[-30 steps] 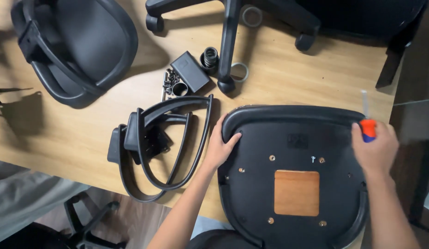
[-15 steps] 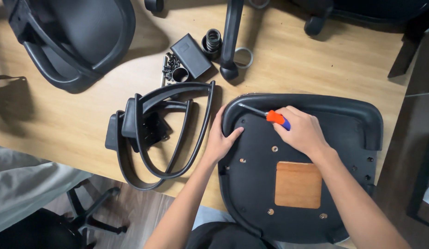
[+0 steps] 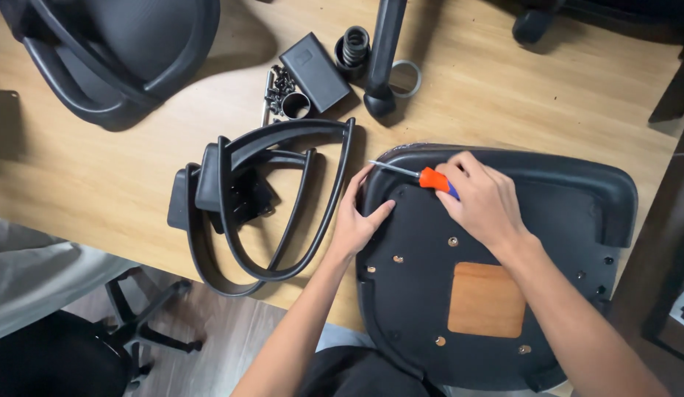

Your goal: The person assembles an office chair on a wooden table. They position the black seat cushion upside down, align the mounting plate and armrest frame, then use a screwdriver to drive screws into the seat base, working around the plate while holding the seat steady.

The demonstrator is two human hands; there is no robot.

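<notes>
Because its underside faces up, the black moulded plastic chair seat pan, with a square wooden patch near its middle and screw holes round it, lies flat on the pale wooden worktop, its near edge overhanging toward the person. Up and to the left of the seat pan rests a black curved chair backrest, well apart from it. Just left of the seat pan lies a pair of black looped plastic armrests, stacked one on the other, their outer loop just beside the pan's left rim. Above the seat pan a black gas-lift cylinder points away, with a black rectangular box, a black ribbed spring-like collar, a grey ring and a heap of small dark screws clustered round it.

On the seat pan's upper left corner, the left hand lies open, palm down and fingers spread, seemingly to steady the pan. Beside it the right hand is closed round the orange handle of a small screwdriver, whose thin metal shaft points left along the pan's top rim, tip near the left fingertips.
</notes>
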